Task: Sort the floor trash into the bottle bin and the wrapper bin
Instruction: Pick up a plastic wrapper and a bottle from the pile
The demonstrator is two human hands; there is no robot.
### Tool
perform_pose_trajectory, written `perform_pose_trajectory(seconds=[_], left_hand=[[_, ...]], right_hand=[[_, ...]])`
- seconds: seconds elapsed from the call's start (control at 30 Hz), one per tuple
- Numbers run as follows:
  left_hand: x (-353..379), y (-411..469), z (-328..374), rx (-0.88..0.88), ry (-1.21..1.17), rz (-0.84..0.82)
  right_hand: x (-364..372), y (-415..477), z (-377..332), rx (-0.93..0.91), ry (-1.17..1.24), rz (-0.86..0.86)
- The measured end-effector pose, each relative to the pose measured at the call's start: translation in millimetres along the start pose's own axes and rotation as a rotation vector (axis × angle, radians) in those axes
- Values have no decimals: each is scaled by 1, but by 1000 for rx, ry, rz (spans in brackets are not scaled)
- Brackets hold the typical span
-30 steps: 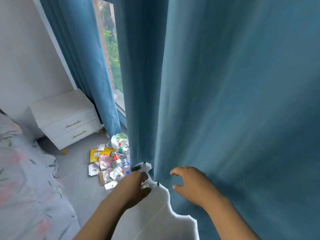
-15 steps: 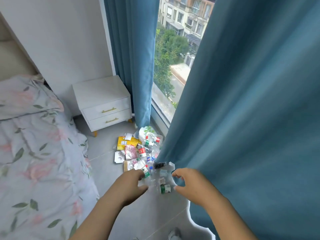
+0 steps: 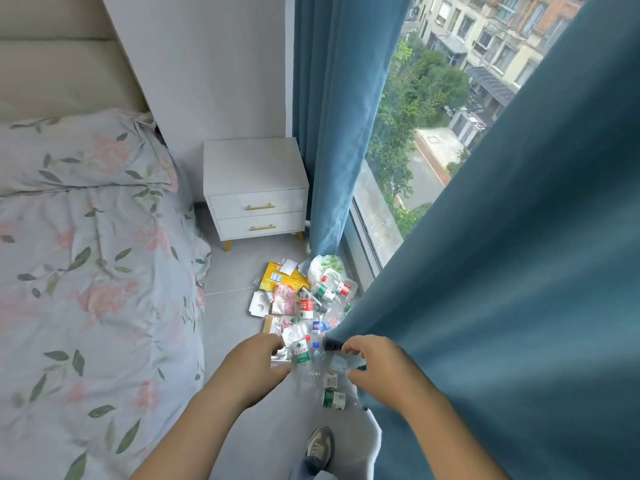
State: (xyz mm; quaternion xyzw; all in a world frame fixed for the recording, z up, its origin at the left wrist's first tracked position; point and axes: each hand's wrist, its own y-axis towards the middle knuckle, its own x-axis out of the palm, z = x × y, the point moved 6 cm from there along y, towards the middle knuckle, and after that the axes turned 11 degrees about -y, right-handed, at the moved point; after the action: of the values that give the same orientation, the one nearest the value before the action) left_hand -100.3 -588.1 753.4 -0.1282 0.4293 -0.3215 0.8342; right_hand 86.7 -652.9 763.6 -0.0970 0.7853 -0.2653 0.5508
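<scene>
Floor trash (image 3: 302,301), bottles and wrappers, lies at centre frame between nightstand (image 3: 254,174) and curtain (image 3: 502,306). Left hand (image 3: 256,365), lower centre: fingers curled over a clear wrapper (image 3: 280,356); whether they pinch it cannot be told. Right hand (image 3: 377,367), at the curtain edge: fingers loosely curved, thumb apart, holding nothing.

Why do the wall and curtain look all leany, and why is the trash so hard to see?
Head view: the wide lens tilts the wall and curtain outward toward the edges; soft daylight from the window lights the floor evenly, with little shadow; the trash pile is small and slightly blurred, so its print cannot be read.
</scene>
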Motion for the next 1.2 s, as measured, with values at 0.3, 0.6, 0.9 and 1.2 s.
perform_pose_trajectory(seconds=[0.3,0.6,0.9,1.2], left_hand=[[1,40,-35,-150,-45,20],[34,137,-115,-179,-49,10],[146,291,-266,-155,107,-10],[263,469,-396,41,317,33]], right_hand=[[7,77,0,-72,-50,-54],[92,195,4,-28,-70,-113],[277,368,29,-43,-180,-90],[438,547,80,-133,-383,106]])
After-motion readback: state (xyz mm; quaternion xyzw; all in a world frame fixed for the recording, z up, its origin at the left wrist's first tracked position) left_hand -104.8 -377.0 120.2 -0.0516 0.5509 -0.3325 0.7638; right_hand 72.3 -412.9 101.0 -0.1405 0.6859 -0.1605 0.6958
